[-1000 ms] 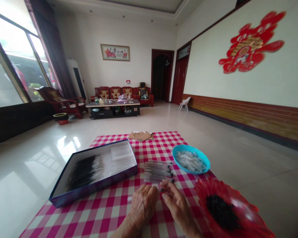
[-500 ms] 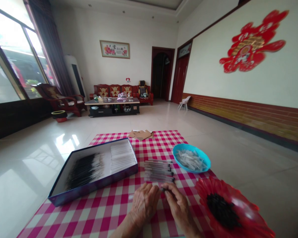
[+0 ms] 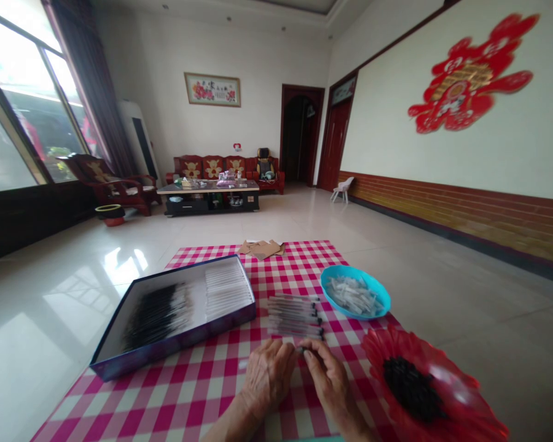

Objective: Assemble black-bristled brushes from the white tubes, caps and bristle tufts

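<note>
My left hand [image 3: 268, 371] is closed, its fingers curled over a thin item that is mostly hidden; a pale tip shows at its left. My right hand [image 3: 328, 371] pinches a small dark piece [image 3: 301, 350] between thumb and forefinger, close to the left hand's fingertips. Just beyond both hands, several clear pen-like tubes with dark ends [image 3: 292, 316] lie side by side on the checkered cloth [image 3: 203, 383]. At the right, a red flower-shaped bowl [image 3: 461, 393] holds many small black pieces [image 3: 412, 390].
A shallow box [image 3: 175, 344] with black and white thin sticks stands at the left. Beyond the red bowl is a blue bowl [image 3: 382, 294] of translucent pieces. Brown cardboard scraps [image 3: 262, 248] lie at the cloth's far edge.
</note>
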### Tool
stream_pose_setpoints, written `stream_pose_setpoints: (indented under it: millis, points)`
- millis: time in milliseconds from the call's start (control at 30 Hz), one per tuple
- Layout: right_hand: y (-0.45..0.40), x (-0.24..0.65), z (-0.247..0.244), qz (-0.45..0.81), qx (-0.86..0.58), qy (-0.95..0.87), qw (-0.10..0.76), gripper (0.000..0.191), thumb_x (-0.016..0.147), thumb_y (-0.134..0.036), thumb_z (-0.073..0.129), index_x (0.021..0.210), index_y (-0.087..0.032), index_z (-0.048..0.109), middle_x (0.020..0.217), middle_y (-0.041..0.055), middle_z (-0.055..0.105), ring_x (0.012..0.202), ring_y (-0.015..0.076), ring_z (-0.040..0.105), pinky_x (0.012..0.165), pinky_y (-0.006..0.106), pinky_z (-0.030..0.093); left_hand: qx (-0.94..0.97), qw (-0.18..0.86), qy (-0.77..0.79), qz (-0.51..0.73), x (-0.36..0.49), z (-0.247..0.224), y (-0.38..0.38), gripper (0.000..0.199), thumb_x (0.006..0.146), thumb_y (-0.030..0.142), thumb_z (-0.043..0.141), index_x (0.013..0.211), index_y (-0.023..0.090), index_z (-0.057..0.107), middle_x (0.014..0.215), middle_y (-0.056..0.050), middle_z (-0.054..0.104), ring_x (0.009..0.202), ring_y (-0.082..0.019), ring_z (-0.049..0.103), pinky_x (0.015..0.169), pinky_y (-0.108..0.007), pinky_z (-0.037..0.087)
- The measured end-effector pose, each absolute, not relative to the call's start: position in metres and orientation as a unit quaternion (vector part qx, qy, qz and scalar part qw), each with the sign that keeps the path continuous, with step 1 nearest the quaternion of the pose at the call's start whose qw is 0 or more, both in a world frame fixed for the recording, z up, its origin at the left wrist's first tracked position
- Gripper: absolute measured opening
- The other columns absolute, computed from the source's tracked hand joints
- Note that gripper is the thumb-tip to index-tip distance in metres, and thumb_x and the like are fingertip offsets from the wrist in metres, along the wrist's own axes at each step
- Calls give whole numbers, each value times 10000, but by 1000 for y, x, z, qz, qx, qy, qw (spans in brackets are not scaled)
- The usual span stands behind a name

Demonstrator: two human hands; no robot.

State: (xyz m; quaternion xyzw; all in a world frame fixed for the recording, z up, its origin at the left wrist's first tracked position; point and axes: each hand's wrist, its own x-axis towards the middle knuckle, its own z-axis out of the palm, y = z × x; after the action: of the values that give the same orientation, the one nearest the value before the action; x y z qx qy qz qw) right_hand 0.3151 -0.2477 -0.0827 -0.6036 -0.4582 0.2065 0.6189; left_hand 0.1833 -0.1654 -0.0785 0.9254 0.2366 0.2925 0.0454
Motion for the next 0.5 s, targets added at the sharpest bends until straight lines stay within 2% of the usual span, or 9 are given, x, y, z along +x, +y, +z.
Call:
stream_pose_setpoints:
  millis: [167, 233, 367, 433, 500]
  points:
    - [-251, 313, -77, 244, -575, -448, 640, 327, 825, -398, 563, 1080, -194, 586, 1067, 89, 655, 995, 232, 614, 849, 302, 496, 923, 37, 239, 300, 184, -80, -165, 158, 904, 180, 424, 761, 223, 476, 691, 6, 573, 626, -157, 514, 572, -281, 319]
    - [-249, 313, -79, 227, -603, -426, 635, 311, 828, -421, 555, 1021, -184, 611, 976, 76, 678, 924, 225, 634, 786, 277, 514, 923, 35, 238, 302, 184, -79, -165, 166, 907, 184, 421, 753, 221, 471, 688, 6, 572, 623, -154, 515, 573, -279, 322]
    - [-245, 314, -85, 177, -652, -426, 601, 306, 831, -455, 536, 804, -176, 658, 703, 33, 671, 659, 186, 628, 594, 226, 509, 925, 33, 237, 296, 184, -77, -166, 179, 912, 185, 412, 746, 218, 467, 679, 4, 568, 624, -152, 518, 570, -276, 326]
    - [-244, 314, -85, 163, -644, -441, 603, 292, 826, -446, 546, 799, -179, 661, 696, 31, 675, 637, 182, 626, 586, 224, 510, 926, 35, 237, 293, 184, -77, -166, 178, 917, 193, 408, 752, 218, 472, 680, 3, 568, 626, -151, 520, 568, -275, 327]
    - [-245, 313, -82, 163, -625, -449, 617, 269, 826, -427, 551, 842, -183, 663, 764, 47, 696, 708, 200, 649, 645, 239, 526, 926, 39, 236, 292, 183, -77, -166, 177, 923, 201, 403, 764, 220, 478, 688, 3, 571, 629, -150, 522, 568, -274, 328]
